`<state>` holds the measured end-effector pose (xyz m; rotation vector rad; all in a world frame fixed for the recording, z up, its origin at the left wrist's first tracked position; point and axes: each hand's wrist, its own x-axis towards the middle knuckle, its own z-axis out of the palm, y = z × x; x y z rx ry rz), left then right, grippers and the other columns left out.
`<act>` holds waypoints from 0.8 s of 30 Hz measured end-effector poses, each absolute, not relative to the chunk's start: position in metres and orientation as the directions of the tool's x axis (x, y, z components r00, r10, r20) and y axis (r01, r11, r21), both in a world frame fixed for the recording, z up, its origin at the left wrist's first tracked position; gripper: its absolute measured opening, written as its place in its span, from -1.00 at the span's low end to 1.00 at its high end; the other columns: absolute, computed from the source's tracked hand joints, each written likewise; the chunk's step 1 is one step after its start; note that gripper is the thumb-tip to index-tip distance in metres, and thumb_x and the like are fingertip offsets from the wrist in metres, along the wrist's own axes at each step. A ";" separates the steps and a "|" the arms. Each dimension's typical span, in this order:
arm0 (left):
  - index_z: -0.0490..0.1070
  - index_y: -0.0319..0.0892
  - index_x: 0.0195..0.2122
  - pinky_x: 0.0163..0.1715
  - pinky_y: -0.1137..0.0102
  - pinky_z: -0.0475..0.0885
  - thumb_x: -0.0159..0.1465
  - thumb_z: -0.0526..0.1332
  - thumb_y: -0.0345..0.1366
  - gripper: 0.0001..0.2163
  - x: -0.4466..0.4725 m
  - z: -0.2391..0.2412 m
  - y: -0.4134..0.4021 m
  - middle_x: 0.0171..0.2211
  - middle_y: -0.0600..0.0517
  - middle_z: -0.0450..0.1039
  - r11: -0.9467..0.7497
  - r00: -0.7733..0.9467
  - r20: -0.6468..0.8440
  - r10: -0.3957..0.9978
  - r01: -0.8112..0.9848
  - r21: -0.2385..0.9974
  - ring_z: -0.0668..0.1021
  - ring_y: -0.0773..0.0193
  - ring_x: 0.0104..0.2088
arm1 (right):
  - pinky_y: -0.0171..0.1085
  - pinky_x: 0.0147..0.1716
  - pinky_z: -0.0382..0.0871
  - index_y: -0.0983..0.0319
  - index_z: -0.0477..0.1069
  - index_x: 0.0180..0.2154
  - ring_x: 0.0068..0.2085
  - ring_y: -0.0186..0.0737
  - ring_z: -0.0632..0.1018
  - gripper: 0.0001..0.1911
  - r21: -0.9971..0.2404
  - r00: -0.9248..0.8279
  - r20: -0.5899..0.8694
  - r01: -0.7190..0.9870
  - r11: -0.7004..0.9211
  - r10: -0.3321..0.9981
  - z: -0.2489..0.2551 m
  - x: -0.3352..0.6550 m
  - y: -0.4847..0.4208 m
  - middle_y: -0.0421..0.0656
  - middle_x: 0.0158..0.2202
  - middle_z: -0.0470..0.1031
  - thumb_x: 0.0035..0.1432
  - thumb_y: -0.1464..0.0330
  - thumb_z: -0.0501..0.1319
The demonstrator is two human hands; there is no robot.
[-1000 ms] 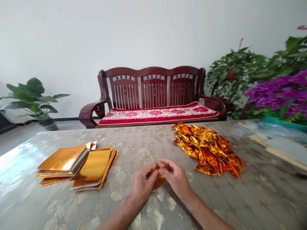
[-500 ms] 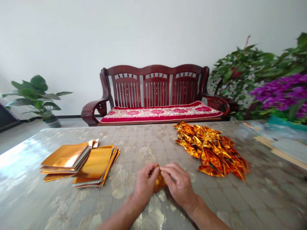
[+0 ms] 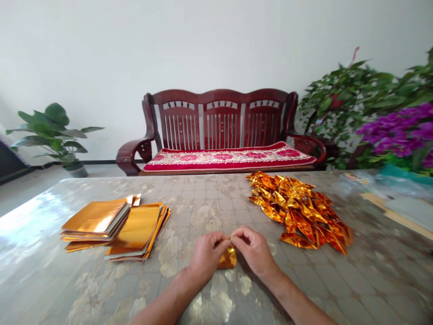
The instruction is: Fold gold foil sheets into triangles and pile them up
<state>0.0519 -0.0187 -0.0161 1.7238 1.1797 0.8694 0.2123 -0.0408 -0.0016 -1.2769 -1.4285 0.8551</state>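
My left hand (image 3: 209, 252) and my right hand (image 3: 254, 251) meet above the near middle of the table, thumbs and forefingers pinched together. Between them they grip the top edge of a gold foil paper piece (image 3: 228, 258), whose lower part hangs below the fingertips; its upper part is hidden by the fingers. On the left lie two stacks of flat gold foil sheets, one stack (image 3: 95, 217) partly overlapping the other stack (image 3: 137, 228). To the right of my hands is a heap of folded, pointed gold foil shapes (image 3: 299, 210).
The patterned table (image 3: 189, 194) spreads under everything. Plastic bags (image 3: 358, 183) and flat boards (image 3: 406, 216) lie at its right edge. Behind stands a dark red wooden bench (image 3: 221, 122) with a floral cover. A potted plant (image 3: 56, 135) is at left, purple flowers (image 3: 399, 131) at right.
Both hands' fingertips have come together in a pinch at the top of the foil paper, and more of its lower part shows. The view has shifted slightly.
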 end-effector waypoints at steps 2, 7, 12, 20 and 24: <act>0.56 -0.24 -0.36 -0.44 0.47 0.27 0.28 0.16 -0.07 -0.67 0.052 -0.019 -0.015 -0.52 0.06 0.48 -0.111 0.323 0.028 0.946 0.242 0.964 0.45 0.32 -0.47 | -0.33 -0.46 0.32 0.23 0.46 -0.48 -0.47 -0.27 0.43 -0.78 -0.948 0.141 0.207 0.273 0.164 0.968 -0.006 0.217 -0.037 -0.21 -0.54 0.43 0.08 0.21 0.25; 0.50 -0.28 0.01 -0.47 0.48 0.35 0.21 0.22 0.06 -0.47 0.044 -0.019 -0.005 -0.36 -0.03 0.59 0.090 0.375 -0.053 0.925 -0.082 0.993 0.45 0.37 -0.52 | -0.34 -0.60 0.32 0.20 0.40 -0.40 -0.54 -0.26 0.42 -0.62 -0.998 0.359 0.065 0.032 0.057 0.931 -0.022 0.227 -0.026 -0.24 -0.56 0.41 0.04 0.01 0.28; 0.56 -0.22 -0.01 -0.47 0.50 0.40 0.18 0.31 -0.04 -0.56 0.036 -0.021 -0.002 -0.38 0.00 0.57 0.000 0.440 0.037 0.897 -0.085 0.996 0.45 0.43 -0.54 | -0.37 -0.67 0.29 0.20 0.39 -0.40 -0.59 -0.30 0.39 -0.55 -0.993 0.417 0.000 -0.110 0.051 0.909 -0.030 0.228 -0.022 -0.27 -0.60 0.39 -0.05 -0.05 0.35; 0.65 -0.19 -0.28 -0.49 0.51 0.41 0.13 0.33 -0.31 -0.84 0.035 -0.020 -0.005 -0.40 0.05 0.50 -0.155 0.460 0.159 0.873 -0.048 0.987 0.47 0.42 -0.53 | -0.43 -0.71 0.11 0.23 0.41 -0.42 -0.65 -0.40 0.29 -0.53 -0.989 0.421 0.033 -0.115 0.090 0.906 -0.030 0.224 -0.023 -0.31 -0.66 0.32 -0.05 -0.05 0.37; 0.63 -0.20 -0.33 -0.46 0.50 0.41 0.10 0.37 -0.32 -0.87 0.034 -0.019 -0.005 -0.42 0.04 0.51 -0.180 0.446 0.177 0.877 -0.036 0.983 0.49 0.38 -0.49 | -0.43 -0.70 0.12 0.23 0.40 -0.41 -0.65 -0.40 0.28 -0.53 -0.987 0.398 0.027 -0.134 0.087 0.917 -0.023 0.223 -0.026 -0.32 -0.66 0.31 -0.05 -0.04 0.37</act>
